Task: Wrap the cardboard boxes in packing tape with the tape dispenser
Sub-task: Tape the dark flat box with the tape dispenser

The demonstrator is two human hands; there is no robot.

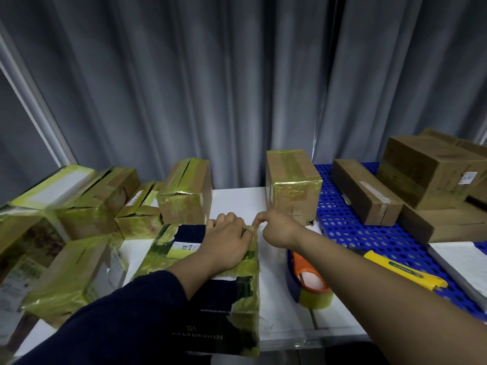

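A dark box point(218, 299) partly covered in yellowish tape lies in front of me on the white table point(279, 320). My left hand point(226, 241) rests on its top with the fingers bent over the far edge. My right hand point(274, 227) pinches the tape at the box's far right corner. The tape dispenser point(308, 280), blue and orange with a roll of clear tape, lies on the table to the right of the box, under my right forearm, with neither hand on it.
Several taped cardboard boxes point(184, 191) crowd the left and back of the table; another point(292, 185) stands behind my hands. Plain brown boxes point(366, 191) sit on a blue perforated pallet point(350, 233) at right. A yellow utility knife point(403, 270) lies there too. Grey curtain behind.
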